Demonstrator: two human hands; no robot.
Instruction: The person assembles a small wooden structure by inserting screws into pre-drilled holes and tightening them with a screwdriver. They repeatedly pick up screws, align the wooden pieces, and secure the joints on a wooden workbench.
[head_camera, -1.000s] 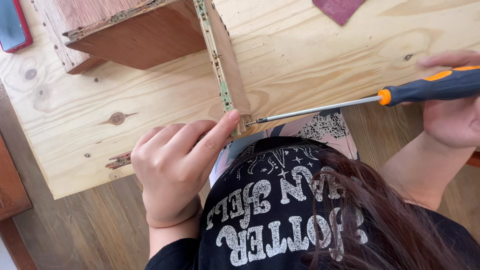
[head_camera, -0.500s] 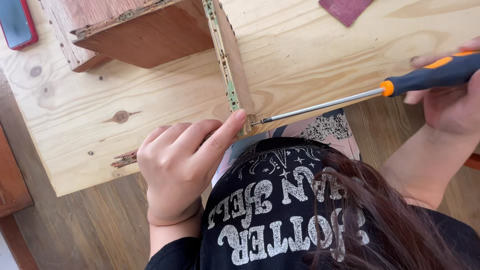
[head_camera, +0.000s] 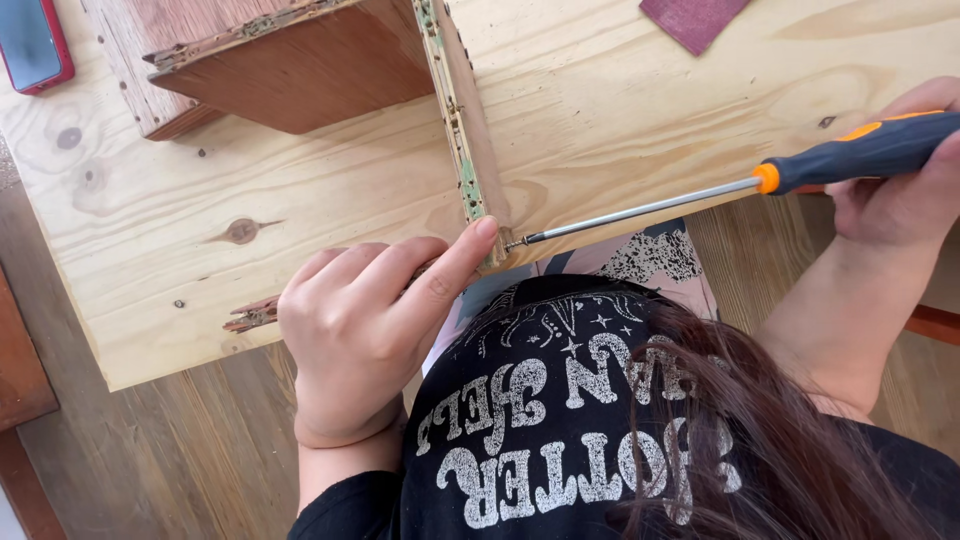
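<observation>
My right hand (head_camera: 900, 200) grips the dark and orange handle of a long screwdriver (head_camera: 700, 195) at the right edge. Its steel shaft slants down to the left, and the tip meets the lower end of a worn brown wooden frame (head_camera: 468, 130) that stands on a pale pine board (head_camera: 300, 220). My left hand (head_camera: 365, 330) rests at the board's near edge, fingers curled, with the index fingertip pressed against the frame's lower end beside the screwdriver tip. A second brown frame piece (head_camera: 290, 75) lies at the upper left.
A phone in a red case (head_camera: 32, 45) lies at the top left corner of the board. A dark red sheet (head_camera: 695, 18) sits at the top edge. Wooden floor (head_camera: 150, 450) shows below the board, with dark brown furniture (head_camera: 20, 360) at the far left.
The view has shifted slightly, so the board and frame sit a little lower and to the right. The screwdriver handle has risen a bit. My left index finger stays on the frame's end.
</observation>
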